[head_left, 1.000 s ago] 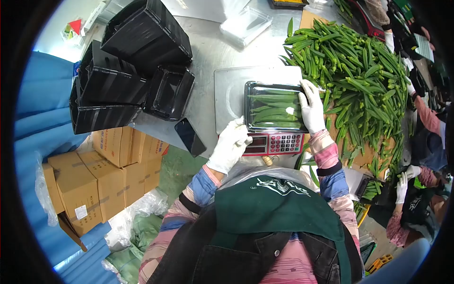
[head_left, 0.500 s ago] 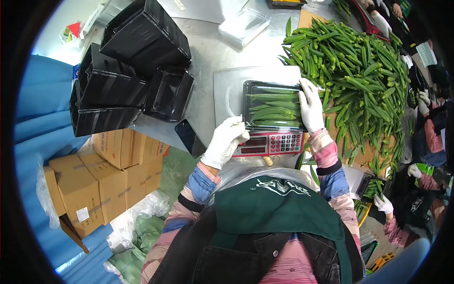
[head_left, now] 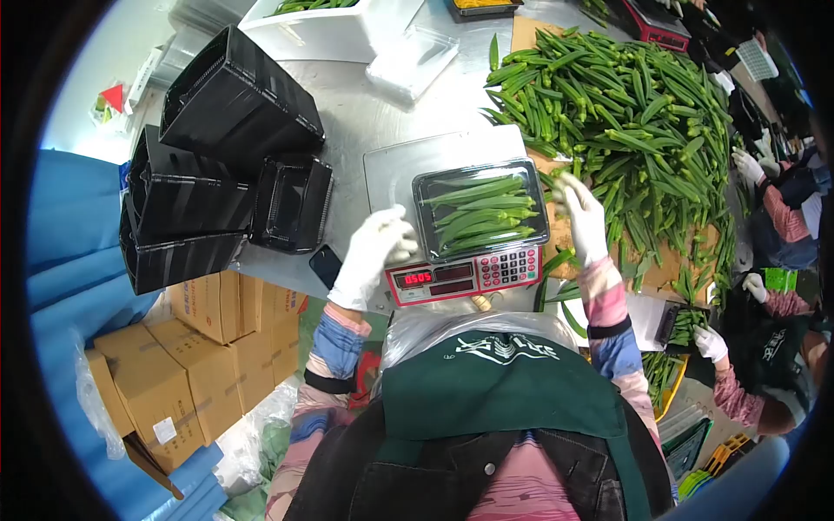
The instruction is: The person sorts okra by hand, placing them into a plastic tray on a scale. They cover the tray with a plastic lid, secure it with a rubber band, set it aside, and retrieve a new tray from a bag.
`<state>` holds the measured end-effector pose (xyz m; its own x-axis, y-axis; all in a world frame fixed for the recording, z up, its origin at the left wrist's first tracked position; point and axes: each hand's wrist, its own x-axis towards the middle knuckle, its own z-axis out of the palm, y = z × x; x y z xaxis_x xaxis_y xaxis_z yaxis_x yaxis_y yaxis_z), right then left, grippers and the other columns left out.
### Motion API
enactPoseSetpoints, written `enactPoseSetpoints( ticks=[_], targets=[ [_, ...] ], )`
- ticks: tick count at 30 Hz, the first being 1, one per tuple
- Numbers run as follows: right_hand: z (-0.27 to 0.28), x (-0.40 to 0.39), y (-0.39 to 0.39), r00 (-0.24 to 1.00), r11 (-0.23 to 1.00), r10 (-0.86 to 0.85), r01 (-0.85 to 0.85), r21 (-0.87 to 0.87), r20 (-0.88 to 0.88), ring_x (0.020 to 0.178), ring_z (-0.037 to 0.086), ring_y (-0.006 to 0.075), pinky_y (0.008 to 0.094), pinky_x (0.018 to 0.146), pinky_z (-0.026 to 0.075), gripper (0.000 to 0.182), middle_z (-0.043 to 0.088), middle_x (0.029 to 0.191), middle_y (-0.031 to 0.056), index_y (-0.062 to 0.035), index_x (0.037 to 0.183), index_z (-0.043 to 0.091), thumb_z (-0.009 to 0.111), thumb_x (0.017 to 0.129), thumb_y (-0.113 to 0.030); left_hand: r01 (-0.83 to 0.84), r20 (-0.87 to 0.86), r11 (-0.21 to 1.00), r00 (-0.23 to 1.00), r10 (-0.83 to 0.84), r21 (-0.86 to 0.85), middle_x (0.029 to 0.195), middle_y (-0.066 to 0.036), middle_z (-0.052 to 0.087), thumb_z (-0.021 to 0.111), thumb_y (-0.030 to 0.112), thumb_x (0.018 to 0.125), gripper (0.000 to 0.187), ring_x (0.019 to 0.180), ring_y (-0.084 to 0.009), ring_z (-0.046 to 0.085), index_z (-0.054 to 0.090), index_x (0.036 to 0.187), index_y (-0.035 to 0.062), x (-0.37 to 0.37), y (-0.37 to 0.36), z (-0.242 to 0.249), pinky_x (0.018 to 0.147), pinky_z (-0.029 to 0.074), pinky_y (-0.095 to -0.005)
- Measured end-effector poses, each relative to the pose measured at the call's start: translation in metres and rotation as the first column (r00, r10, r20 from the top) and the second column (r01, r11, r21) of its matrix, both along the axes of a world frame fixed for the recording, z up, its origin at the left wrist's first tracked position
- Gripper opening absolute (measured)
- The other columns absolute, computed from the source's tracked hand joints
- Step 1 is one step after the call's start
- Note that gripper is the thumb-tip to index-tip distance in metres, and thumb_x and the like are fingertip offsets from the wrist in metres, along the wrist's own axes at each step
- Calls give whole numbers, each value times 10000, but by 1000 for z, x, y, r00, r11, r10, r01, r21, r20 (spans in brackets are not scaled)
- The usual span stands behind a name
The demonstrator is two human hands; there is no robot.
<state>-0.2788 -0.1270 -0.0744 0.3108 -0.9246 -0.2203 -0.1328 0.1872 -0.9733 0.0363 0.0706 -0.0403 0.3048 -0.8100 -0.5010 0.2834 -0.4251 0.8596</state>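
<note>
A lidded clear-and-black tray of okra (head_left: 482, 213) rests on the plate of a red digital scale (head_left: 465, 280), whose lit display reads 0.505. To the left of the tray, my white-gloved left hand (head_left: 380, 247) is off it, fingers loosely bent and holding nothing. My right hand (head_left: 582, 217), also gloved in white, is raised just off the tray's right side with its fingers apart. Beyond that hand spreads a big pile of loose okra (head_left: 643, 130).
Stacked black trays (head_left: 239, 100) fill the table's left side, with a phone (head_left: 326, 265) below them. Clear lids (head_left: 413, 65) and a white bin (head_left: 313, 30) stand farther back. Cardboard boxes (head_left: 165, 373) are at lower left. A co-worker's gloved hand (head_left: 711, 345) holds okra at right.
Both hands have let go of the tray and moved apart from it. The scale display, covered before, now shows its reading. The whole view has shifted slightly.
</note>
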Motion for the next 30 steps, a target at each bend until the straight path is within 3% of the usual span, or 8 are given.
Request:
enactPoseSetpoints(
  ticks=[2,5,10,16,20,23,27,30],
  targets=[
    [3,-13,19,997,993,37,-29,119,-62,948,646,122,254,814,518,366,694,1118,63,-12,1320,600,576,1015,-212,-152,70,987,985,156,-58,1127,-81,669,615,245,993,427,917,-164,679,544,1349,20,2,-20,-2,774,553,-287],
    [16,-12,50,993,907,-11,-41,418,121,727,557,76,253,678,487,274,619,840,-20,11,1161,638,585,1013,-213,-143,-212,970,972,100,-197,1111,-74,680,618,263,992,390,914,-171,676,588,1304,32,8,-48,-28,769,552,-311],
    [0,-11,60,939,870,-128,-49,490,320,700,533,93,255,680,455,239,582,824,-11,-4,1125,632,632,982,-196,-148,-408,976,910,72,-157,1054,-89,689,632,234,977,202,854,-212,682,640,1096,71,11,-64,-30,753,558,-373],
    [-16,-15,56,833,856,-170,-139,498,526,667,442,68,259,664,423,200,525,815,-31,14,1089,624,603,1001,-164,-164,-729,986,673,123,15,1066,-119,701,554,199,1005,227,925,-232,683,631,1139,33,9,-60,-28,793,577,-393],
    [-12,-16,48,914,914,-87,-85,397,397,666,431,54,237,640,393,241,561,841,-34,38,1101,632,616,989,-175,254,-492,967,840,-230,-19,1116,-123,675,527,260,1011,279,1023,-258,652,620,1139,30,45,-53,-35,883,551,-408],
    [-3,-11,44,944,924,-89,-40,379,316,700,509,97,266,664,443,226,578,817,9,35,1047,657,605,991,-178,164,-177,981,968,-180,-101,1094,-84,673,535,288,1011,293,1013,-234,651,622,1133,36,24,-59,-7,861,553,-391],
    [8,-4,47,858,910,-153,-71,409,491,739,518,96,262,685,440,227,600,875,5,12,1088,647,586,998,-187,-62,-251,976,968,7,-211,1099,-60,669,612,217,984,206,997,-166,628,635,1085,39,-4,-65,8,912,497,-311],
    [48,-4,49,828,947,-116,-73,312,548,803,530,89,247,743,433,270,622,934,2,16,1152,638,574,1004,-201,236,-174,956,948,-266,-173,1182,-49,633,637,164,960,369,1051,-117,595,570,1283,-1,-5,-48,30,969,456,-278]
  ],
)
